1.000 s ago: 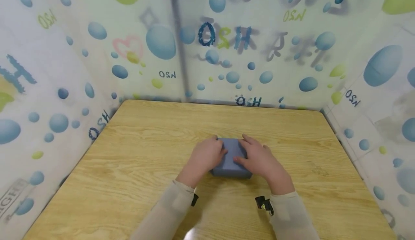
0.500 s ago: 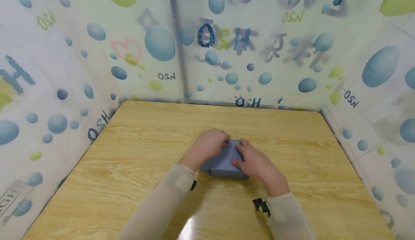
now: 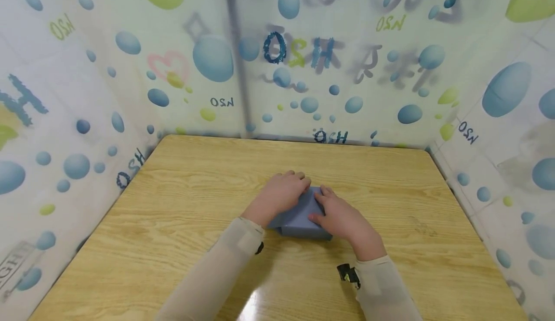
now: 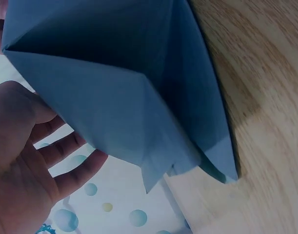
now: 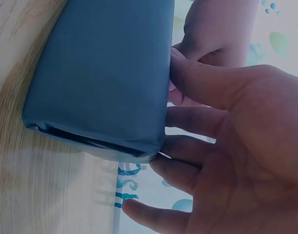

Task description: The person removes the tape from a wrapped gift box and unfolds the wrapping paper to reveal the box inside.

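A box-shaped package in blue-grey paper lies on the wooden table, between both hands. At its left end, in the left wrist view, the paper juts out as an unsealed folded flap with a dark hollow behind it. My left hand reaches over the package's far left corner, its loosely bent fingers touching the paper edge; the fingertips are partly hidden by it. On the right, my right hand rests on the package with spread fingers, thumb on top. The right wrist view shows the neatly covered side with a crease below.
The wooden table has a bright reflection near its front. Printed walls with blue and green drops stand behind it and along both sides. A small black clip-like piece hangs at the right sleeve.
My left hand has moved from the package's left side up to its far left corner, and paper now juts out at that end. The right hand has shifted slightly left with the package.
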Motion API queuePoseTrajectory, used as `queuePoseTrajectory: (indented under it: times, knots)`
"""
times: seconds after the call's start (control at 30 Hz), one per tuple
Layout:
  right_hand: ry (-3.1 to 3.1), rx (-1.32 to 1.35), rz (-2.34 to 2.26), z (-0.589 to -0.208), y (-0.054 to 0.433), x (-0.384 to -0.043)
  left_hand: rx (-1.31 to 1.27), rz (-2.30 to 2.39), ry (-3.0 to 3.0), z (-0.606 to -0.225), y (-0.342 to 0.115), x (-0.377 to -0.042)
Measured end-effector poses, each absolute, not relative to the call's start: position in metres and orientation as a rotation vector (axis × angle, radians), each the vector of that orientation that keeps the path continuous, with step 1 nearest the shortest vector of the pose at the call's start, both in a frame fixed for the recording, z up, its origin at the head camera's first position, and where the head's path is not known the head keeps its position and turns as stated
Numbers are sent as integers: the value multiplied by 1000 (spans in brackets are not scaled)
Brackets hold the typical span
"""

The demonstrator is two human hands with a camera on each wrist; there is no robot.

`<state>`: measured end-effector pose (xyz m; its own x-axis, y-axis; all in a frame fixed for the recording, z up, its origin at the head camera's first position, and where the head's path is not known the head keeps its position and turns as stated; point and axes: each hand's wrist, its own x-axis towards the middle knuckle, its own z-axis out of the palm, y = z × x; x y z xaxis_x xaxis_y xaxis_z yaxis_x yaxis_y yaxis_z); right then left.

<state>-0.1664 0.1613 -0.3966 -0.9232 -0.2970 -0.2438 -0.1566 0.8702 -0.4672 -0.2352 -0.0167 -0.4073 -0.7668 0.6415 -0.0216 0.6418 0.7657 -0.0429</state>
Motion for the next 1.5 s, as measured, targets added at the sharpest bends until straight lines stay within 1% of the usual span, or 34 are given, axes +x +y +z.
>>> queuePoseTrajectory:
  times: [0.6, 1.5]
  knots:
    - [2742, -357, -601, -390, 159, -169, 986, -30, 2967, -411, -10, -242]
    - [2743, -341, -590, -395, 156, -167, 880, -3, 3009, -419, -5, -240]
